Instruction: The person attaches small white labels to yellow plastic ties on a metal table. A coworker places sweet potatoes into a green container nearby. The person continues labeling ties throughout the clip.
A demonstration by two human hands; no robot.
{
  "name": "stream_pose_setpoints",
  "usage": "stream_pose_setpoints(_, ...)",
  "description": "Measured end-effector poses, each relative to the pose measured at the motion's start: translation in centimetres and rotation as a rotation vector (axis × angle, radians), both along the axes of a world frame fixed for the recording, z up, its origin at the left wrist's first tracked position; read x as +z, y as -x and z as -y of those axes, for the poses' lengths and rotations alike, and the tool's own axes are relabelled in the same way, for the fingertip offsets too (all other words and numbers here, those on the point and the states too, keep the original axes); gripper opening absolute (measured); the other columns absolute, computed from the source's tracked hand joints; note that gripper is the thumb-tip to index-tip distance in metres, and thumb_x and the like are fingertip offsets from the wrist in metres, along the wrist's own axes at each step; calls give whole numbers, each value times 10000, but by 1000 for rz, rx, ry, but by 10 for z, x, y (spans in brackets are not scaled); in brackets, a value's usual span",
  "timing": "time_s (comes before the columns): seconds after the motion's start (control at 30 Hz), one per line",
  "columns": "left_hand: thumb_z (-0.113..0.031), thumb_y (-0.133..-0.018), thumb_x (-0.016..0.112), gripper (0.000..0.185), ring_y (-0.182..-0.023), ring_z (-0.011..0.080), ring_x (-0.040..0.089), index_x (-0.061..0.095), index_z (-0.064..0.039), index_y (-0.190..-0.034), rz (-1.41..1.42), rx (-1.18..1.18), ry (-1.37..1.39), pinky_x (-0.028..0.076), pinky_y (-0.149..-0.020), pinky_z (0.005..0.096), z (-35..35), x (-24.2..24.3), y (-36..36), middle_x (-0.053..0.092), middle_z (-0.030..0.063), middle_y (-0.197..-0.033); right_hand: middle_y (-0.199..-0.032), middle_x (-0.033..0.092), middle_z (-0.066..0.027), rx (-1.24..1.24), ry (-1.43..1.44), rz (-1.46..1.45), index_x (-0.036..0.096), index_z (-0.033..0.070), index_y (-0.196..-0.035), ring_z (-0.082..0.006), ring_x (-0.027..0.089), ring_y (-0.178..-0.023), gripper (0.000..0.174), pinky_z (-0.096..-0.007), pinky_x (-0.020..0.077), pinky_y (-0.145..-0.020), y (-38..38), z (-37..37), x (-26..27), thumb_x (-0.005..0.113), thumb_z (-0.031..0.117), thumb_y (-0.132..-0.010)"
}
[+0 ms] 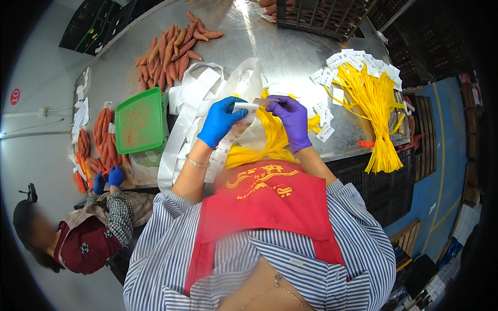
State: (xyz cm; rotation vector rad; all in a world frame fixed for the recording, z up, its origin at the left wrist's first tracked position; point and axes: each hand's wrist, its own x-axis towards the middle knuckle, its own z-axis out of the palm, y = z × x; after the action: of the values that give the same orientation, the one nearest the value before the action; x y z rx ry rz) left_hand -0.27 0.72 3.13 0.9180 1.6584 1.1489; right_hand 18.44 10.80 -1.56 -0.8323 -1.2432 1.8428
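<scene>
My left hand, in a blue glove, grips the end of a strip of white printed labels between thumb and fingers. My right hand, in a purple glove, pinches a small label just to the right of it. Below and between the hands lie yellow mesh strips. Loops of white label backing tape are heaped left of my left hand. Farther right, a bundle of yellow mesh strips carries white labels at its upper end, with several more labelled ends near my right hand.
Loose sweet potatoes are piled at the back left of the metal table. A green tray sits nearer, beside bagged sweet potatoes. A black crate stands at the back. A co-worker in blue gloves is at the left edge.
</scene>
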Motion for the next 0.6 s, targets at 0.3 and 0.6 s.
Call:
stream_pose_setpoints(0.3, -72, -869, 734, 145, -798, 97, 649, 699, 15, -979, 88, 24, 74, 519, -730, 231, 3, -4, 5, 715, 64, -899, -966, 713, -74, -40, 101, 14, 680, 2, -1124, -133, 699, -852, 206, -223, 527, -719, 1, 5, 2, 658, 93, -940)
stream_pose_setpoints(0.6, -170, -886, 748, 208, -756, 92, 647, 725, 8, -992, 199, 125, 48, 511, -689, 235, 6, -21, -19, 725, 53, -888, -943, 716, -71, 84, 42, 55, 685, 0, -1159, -107, 666, -772, 229, -223, 545, -709, 4, 10, -3, 598, 102, -973)
